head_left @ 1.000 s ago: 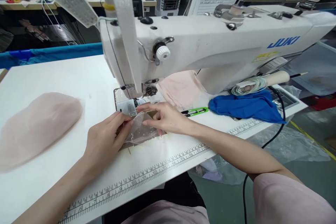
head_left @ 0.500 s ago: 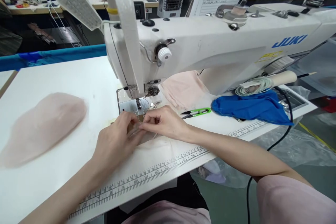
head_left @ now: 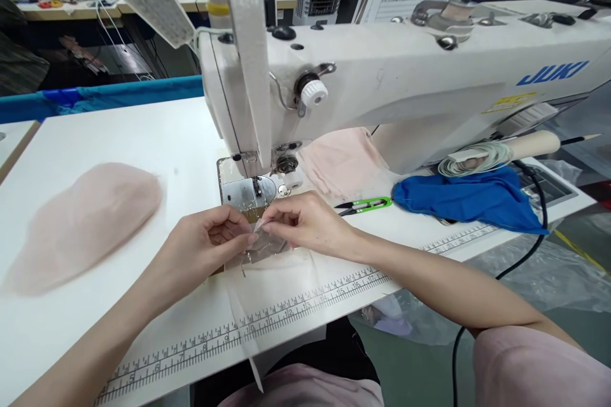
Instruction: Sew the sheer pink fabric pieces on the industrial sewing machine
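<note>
Head view: the right hand (head_left: 312, 224) pinches sheer fabric (head_left: 270, 245) just before the presser foot (head_left: 258, 188), above the counter (head_left: 191, 140); the left hand (head_left: 205, 240) touches it, its grip unclear. The gathered edge seems not yet under the foot; no finished seam shows. A pale pink panel (head_left: 95, 219) lies aside.

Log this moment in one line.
right hand: pinching sheer fabric | left hand: at sheer fabric, grip unclear | sewing machine: beyond hands | green snips, blue cloth: right side | pink piece: left side
</note>
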`<state>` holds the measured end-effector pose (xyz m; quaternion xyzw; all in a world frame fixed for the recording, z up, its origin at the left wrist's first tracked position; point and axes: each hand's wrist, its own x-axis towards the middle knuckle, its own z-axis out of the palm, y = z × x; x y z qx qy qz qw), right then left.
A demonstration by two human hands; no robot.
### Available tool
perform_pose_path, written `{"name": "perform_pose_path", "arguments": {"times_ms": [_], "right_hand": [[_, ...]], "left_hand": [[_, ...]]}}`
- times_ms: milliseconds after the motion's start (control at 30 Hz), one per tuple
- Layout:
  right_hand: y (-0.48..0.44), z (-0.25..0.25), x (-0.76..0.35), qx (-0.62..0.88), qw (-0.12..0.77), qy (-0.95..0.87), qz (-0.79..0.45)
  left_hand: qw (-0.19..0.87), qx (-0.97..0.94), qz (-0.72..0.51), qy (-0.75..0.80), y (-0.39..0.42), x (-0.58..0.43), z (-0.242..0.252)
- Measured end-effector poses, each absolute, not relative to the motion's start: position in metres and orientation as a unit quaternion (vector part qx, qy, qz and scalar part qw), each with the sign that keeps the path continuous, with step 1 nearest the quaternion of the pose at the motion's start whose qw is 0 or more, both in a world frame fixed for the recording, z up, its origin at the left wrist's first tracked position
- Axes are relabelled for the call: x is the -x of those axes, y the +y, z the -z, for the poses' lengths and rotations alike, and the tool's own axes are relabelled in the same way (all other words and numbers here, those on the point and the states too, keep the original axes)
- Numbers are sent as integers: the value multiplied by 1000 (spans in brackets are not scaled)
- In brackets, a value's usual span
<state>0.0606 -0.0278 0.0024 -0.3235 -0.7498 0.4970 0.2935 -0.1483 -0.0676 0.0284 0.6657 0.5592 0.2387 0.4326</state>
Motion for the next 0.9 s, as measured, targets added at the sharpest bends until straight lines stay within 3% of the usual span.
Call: {"name": "perform_pose_path", "arguments": {"times_ms": [100,367,600,900], "right_hand": [[-29,-4,-60,322,304,-774,-452],[-29,-5,-62,314,304,-793,-425],[-28,-4,-62,321,293,-804,-406],[-29,-4,-64,296,279,-840,-360]], "left_hand": [[366,-706,-227,562,-70,144,-26],[399,-712,-211,538,-71,142,-24],[191,-773,-279,538,-78,141,-17],[-8,-846,-269,460,-80,144,-8]]}}
